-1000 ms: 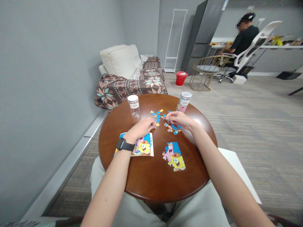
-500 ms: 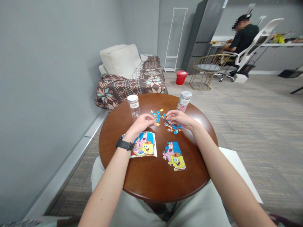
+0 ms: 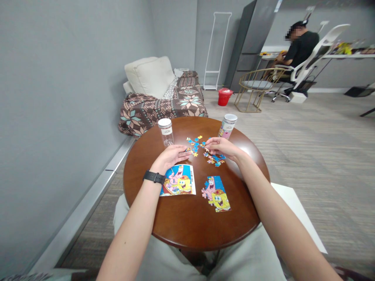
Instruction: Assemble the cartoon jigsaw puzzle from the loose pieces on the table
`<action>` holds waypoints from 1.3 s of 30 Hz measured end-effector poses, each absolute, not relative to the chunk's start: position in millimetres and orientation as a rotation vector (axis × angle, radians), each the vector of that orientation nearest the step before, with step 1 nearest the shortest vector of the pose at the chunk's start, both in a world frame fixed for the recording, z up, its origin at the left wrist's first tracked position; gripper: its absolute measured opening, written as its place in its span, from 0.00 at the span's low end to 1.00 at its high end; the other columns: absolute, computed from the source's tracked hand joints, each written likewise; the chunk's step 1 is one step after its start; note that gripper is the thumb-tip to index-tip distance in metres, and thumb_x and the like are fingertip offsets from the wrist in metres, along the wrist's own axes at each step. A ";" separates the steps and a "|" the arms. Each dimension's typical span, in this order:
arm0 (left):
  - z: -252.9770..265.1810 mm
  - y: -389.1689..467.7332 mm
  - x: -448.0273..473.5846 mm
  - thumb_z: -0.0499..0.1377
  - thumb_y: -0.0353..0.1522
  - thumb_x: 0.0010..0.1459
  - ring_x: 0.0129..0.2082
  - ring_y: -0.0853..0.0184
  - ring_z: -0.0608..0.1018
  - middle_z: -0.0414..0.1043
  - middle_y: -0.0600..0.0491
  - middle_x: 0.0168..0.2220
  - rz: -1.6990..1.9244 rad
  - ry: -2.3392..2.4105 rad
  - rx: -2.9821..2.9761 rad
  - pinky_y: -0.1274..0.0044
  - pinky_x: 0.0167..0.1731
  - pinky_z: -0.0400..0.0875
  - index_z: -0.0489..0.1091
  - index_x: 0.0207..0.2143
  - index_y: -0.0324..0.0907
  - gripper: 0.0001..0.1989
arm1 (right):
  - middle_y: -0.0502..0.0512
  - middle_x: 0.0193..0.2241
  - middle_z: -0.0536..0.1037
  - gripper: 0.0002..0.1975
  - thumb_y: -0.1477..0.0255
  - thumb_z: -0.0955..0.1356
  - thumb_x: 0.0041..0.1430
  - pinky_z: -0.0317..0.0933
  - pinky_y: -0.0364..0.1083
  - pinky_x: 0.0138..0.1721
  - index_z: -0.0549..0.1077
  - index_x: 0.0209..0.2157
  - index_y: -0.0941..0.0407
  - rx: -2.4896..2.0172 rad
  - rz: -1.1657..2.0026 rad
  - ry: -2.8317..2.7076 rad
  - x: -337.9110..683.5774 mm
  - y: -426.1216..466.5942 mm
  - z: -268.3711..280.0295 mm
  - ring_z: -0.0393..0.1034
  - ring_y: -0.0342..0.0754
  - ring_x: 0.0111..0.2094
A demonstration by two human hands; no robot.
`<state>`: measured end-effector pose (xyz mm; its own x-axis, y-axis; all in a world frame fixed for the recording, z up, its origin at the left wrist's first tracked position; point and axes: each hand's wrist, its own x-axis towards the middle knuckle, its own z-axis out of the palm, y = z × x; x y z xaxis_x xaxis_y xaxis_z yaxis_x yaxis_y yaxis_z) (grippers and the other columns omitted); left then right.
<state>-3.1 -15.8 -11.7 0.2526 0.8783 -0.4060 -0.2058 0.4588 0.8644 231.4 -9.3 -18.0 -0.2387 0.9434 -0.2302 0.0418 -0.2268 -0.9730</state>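
Observation:
My left hand (image 3: 174,155), with a black watch on its wrist, reaches over the table beside the loose puzzle pieces (image 3: 195,145). Its fingers are stretched out and apart, a small puzzle piece (image 3: 188,149) showing at their tips. My right hand (image 3: 222,147) is bent over the pile's right part, thumb and fingers pinched on a puzzle piece that they mostly cover. Nearer to me lies a joined part of the puzzle (image 3: 217,194), showing pink and yellow cartoon figures. Left of it is the printed reference picture (image 3: 180,181), partly under my left wrist.
On the round wooden table (image 3: 187,226) stand a clear jar with a white lid (image 3: 166,132) and a printed canister (image 3: 227,125). Beyond are a blanket-covered sofa (image 3: 164,107), a red bin (image 3: 224,96) and a gold-framed chair (image 3: 256,85). A person (image 3: 301,45) sits at the far counter.
My left hand's fingers have gone from curled together to stretched out, and the hand has shifted slightly toward me. My right hand stays nearly in place.

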 end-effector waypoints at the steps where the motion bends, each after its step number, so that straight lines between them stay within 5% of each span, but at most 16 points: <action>1: -12.1 -15.8 -2.9 0.61 0.21 0.57 0.30 0.68 0.81 0.75 0.51 0.25 0.848 1.052 0.781 0.76 0.37 0.77 0.69 0.26 0.36 0.08 | 0.48 0.24 0.77 0.07 0.81 0.74 0.50 0.66 0.36 0.24 0.73 0.31 0.59 -1.266 1.560 -1.277 230.9 -9.4 -17.6 0.67 0.36 0.20; 13: -15.9 -15.7 -6.3 0.66 0.18 0.48 0.26 0.74 0.76 0.73 0.55 0.23 0.869 1.007 0.840 0.80 0.33 0.73 0.67 0.27 0.37 0.11 | 0.51 0.22 0.76 0.11 0.89 0.63 0.54 0.66 0.38 0.24 0.70 0.32 0.59 -1.240 1.631 -1.133 227.0 -10.5 -15.2 0.69 0.39 0.20; 25: -13.6 -16.4 -5.6 0.62 0.19 0.52 0.24 0.73 0.77 0.72 0.55 0.22 0.851 1.013 0.842 0.78 0.33 0.72 0.66 0.25 0.38 0.09 | 0.53 0.27 0.79 0.07 0.85 0.67 0.55 0.69 0.38 0.31 0.73 0.32 0.59 -1.262 1.578 -1.181 228.7 -10.0 -18.3 0.74 0.41 0.28; 31: -15.8 -15.5 -7.0 0.66 0.19 0.49 0.25 0.73 0.77 0.73 0.55 0.24 0.836 0.970 0.861 0.79 0.34 0.72 0.68 0.27 0.37 0.10 | 0.54 0.34 0.81 0.14 0.88 0.71 0.47 0.69 0.38 0.31 0.75 0.35 0.58 -1.188 1.602 -1.265 231.8 -10.5 -20.4 0.74 0.41 0.31; 39: -17.8 -13.1 -7.4 0.67 0.21 0.50 0.28 0.72 0.78 0.75 0.51 0.26 0.851 0.973 0.859 0.78 0.36 0.73 0.72 0.26 0.35 0.06 | 0.52 0.29 0.80 0.08 0.82 0.73 0.50 0.68 0.39 0.31 0.74 0.33 0.58 -1.243 1.556 -1.209 231.6 -9.2 -20.1 0.72 0.40 0.28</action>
<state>-7.4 -13.1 -17.8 0.3194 0.8885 -0.3294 -0.2075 0.4048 0.8906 231.6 -9.2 -20.1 -0.2074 0.9521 -0.2248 -0.0175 -0.2334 -0.9722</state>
